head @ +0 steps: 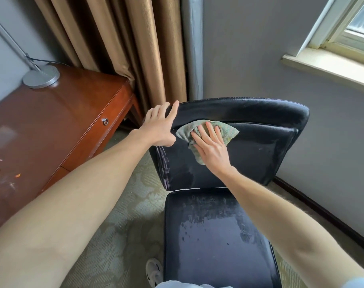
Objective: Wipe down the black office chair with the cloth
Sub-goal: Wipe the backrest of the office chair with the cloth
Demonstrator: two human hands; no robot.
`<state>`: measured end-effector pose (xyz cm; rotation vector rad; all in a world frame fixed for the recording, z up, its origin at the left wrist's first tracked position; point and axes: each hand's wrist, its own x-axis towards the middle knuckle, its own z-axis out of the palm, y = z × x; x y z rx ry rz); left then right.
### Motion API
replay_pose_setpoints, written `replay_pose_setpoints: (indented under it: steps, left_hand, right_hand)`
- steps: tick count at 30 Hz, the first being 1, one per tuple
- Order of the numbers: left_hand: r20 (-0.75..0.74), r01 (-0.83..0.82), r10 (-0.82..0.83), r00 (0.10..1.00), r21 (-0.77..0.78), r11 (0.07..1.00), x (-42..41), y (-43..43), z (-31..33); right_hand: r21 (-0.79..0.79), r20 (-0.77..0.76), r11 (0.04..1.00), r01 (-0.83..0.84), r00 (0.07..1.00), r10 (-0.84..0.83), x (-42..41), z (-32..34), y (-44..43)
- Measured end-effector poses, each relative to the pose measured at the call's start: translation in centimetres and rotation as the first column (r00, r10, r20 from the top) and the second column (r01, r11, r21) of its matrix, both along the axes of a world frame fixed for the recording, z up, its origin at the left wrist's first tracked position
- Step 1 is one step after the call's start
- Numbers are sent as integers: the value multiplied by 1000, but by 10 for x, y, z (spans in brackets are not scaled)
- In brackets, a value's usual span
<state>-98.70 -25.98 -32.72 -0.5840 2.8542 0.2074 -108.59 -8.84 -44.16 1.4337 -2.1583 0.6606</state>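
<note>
Grey wall (249, 48) noted. Daylight is admitted through a window (355, 21) at upper right. Tan curtains (118, 38) are hung in the corner. At left, a round silver lamp base (41, 76) is carried on a reddish wooden bench (62, 121). Floor is covered by patterned pale carpet (123, 225).

Chair (249, 154): black upholstery w/ pale grey smear marks on seat and backrest; light stitch line along top edge.
Cloth (229, 129): grey-green w/ yellowish patches.
Curtain (118, 48): tan-gold, vert. folds.
Desk (52, 125): glossy red-brown wood.
Lamp base (41, 76): silver.
Carpet (123, 225): pale olive-beige, floral pattern.
Wall (260, 59): grey.
Skirting (322, 210): dk brown.
Window sill (326, 65): cream-white.
</note>
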Motion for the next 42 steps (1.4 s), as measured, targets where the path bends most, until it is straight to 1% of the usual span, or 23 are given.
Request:
replay_pose_setpoints:
  steps: [2, 4, 7, 8, 10, 12, 13, 15, 18, 22, 24, 26, 27, 29, 32, 35, 38, 39, 41, 42]
  left_hand:
    - [-3, -7, 7, 1000, -7, 1000, 1, -1, 0]
    - [-15, -10, 9, 1000, -30, 1000, 1, 2, 0]
    - [-75, -30, 19, 997, -145, 989, -2, 15, -5]
    - [-95, -42, 25, 995, -186, 982, -4, 19, -7]
    - [-118, -59, 32, 993, -229, 972, -5, 21, -10]
    - [-113, -59, 33, 993, -232, 971, -5, 20, -11]
    - [-112, -61, 36, 993, -231, 971, -5, 20, -11]
    - [-120, -69, 43, 992, -223, 972, -7, 20, -11]
    - [-132, -82, 55, 990, -210, 974, -9, 23, -12]
    - [-150, -122, 98, 984, -165, 979, -11, 31, -7]
    - [-182, -95, 60, 982, -190, 977, -19, 41, -4]
    - [-198, -46, 5, 980, -201, 978, -35, 53, 1]
    - [-195, -28, -8, 981, -181, 983, -45, 59, 5]
    - [-163, -5, -17, 987, -135, 991, -65, 72, 11]
    - [-125, -18, 1, 992, -137, 990, -85, 90, 12]
    - [-154, -63, 37, 987, -170, 983, -89, 94, 6]
    - [-149, -80, 51, 987, -194, 978, -90, 94, 1]
    - [-142, -82, 53, 988, -201, 976, -90, 95, 1]
    - [-129, -81, 55, 990, -203, 976, -90, 95, 1]
    - [-120, -81, 58, 991, -200, 976, -89, 94, 1]
  right_hand:
    - [44, -17, 999, -27, 999, 28, 2, -5, -2]
    - [106, -74, 992, -61, 995, 69, -5, -6, 4]
    - [170, -109, 985, -26, 993, 45, -18, -3, 15]
    - [177, -84, 984, 14, 996, 1, -22, -4, 21]
    - [165, 36, 976, 139, 989, -147, -31, -8, 40]
    - [160, 188, 947, 279, 933, -306, -45, -9, 61]
    - [171, 244, 930, 325, 901, -359, -51, -6, 68]
    - [187, 307, 911, 368, 859, -410, -57, 2, 73]
    - [163, 317, 916, 368, 859, -402, -60, 24, 57]
    - [166, 205, 952, 257, 935, -288, -62, 56, 16]
    - [171, 189, 956, 237, 945, -268, -63, 62, 7]
    - [170, 181, 960, 222, 951, -252, -66, 61, 11]
    - [165, 171, 962, 219, 954, -246, -68, 59, 18]
    - [157, 171, 961, 229, 952, -255, -78, 56, 35]
    - [135, 211, 947, 291, 925, -314, -102, 53, 73]
    - [90, 311, 925, 369, 872, -378, -130, 48, 116]
    - [58, 443, 885, 462, 782, -438, -150, 43, 144]
    - [36, 526, 871, 490, 732, -433, -153, 42, 147]
    - [-29, 710, 827, 561, 594, -378, -153, 42, 145]
    - [-60, 759, 802, 594, 549, -350, -152, 43, 140]
